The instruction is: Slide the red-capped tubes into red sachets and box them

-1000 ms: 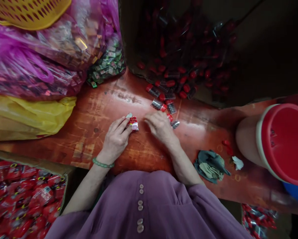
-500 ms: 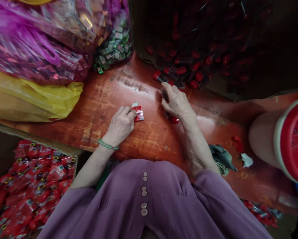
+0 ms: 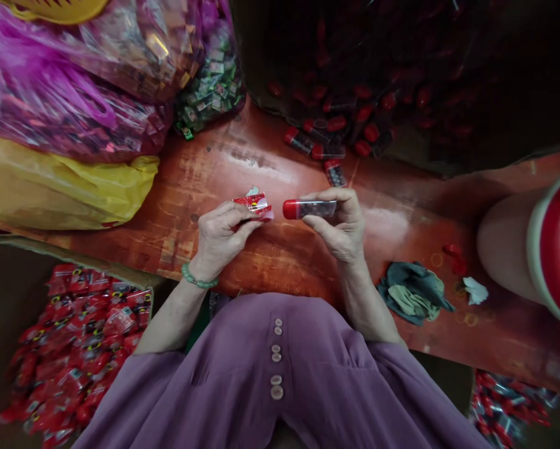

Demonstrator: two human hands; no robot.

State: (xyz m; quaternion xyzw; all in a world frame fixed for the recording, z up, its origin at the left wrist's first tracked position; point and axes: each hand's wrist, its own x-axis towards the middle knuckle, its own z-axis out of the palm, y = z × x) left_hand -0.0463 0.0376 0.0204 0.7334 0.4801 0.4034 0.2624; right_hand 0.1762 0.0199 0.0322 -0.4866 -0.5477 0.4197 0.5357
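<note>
My left hand (image 3: 217, 237), with a green bead bracelet at the wrist, pinches a small shiny red printed wrapper (image 3: 249, 202) between thumb and fingers. Just to its right, my right hand (image 3: 348, 231) holds a see-through tube with a red cap (image 3: 313, 208), lying level with the cap toward the wrapper. Dark contents show inside the tube. The two pieces are close but apart. Beyond my right hand, another red-capped tube (image 3: 335, 173) lies on the red-brown table (image 3: 280, 255), and several more lie behind it.
Bulging bags, one purple (image 3: 78, 106) and one yellow (image 3: 130, 187), fill the left. A box of red packets (image 3: 88, 337) stands lower left. At right are a dark green cloth (image 3: 413, 293), a white scrap (image 3: 475, 290) and a red-lidded tub (image 3: 509, 243). A dark bin of tubes stands behind.
My right hand has picked up a tube from the loose ones and brought it nearer to me, beside the wrapper. My left hand has lifted and tilted the wrapper.
</note>
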